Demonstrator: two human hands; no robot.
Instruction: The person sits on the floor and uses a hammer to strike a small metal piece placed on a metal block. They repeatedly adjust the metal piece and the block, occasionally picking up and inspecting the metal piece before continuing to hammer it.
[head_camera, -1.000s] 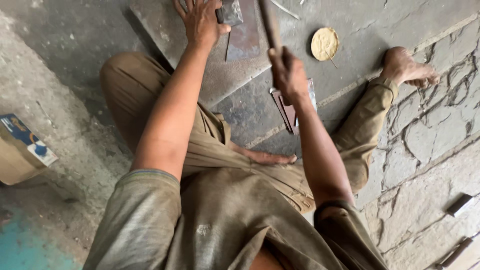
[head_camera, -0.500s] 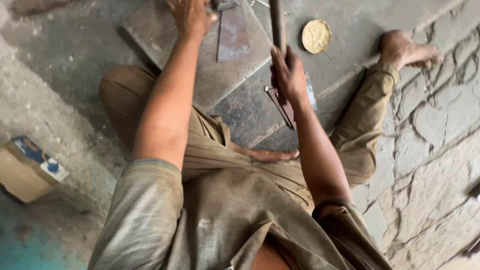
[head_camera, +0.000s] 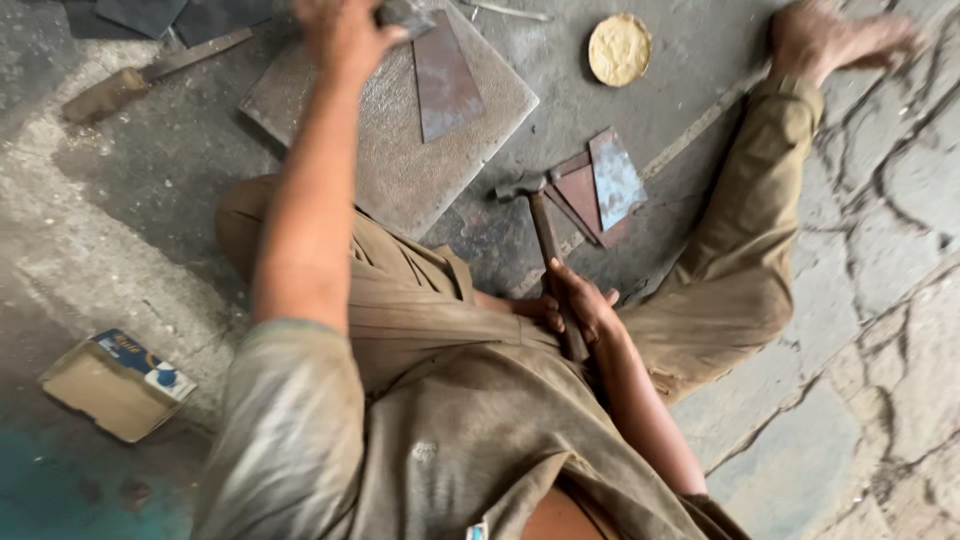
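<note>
Seated on the concrete floor (head_camera: 120, 250) with legs spread, the person holds a hammer (head_camera: 545, 245) in the right hand (head_camera: 580, 305), the fingers wrapped tight around the lower part of the wooden handle, the steel head pointing away from the body and hanging just beside a small stack of cut sheet-metal pieces (head_camera: 600, 185). The left hand (head_camera: 345, 35) reaches forward to the far edge of a thick square steel plate (head_camera: 390, 150) that serves as a working block; it pins the narrow end of a tapered sheet-metal strip (head_camera: 445, 75) lying flat on that plate, but the hand is blurred and its fingers cannot be told apart. The step in hand looks like setting the strip in place for hammering, with the hammer drawn back near the lap. The next blow would call for the strip to lie steady and the left fingers to stay clear of the struck spot. A round yellowish disc (head_camera: 619, 48) lies beyond the plate, a wooden-handled tool (head_camera: 150, 75) lies to the left, and an open cardboard box (head_camera: 115, 383) sits by the left hip.
</note>
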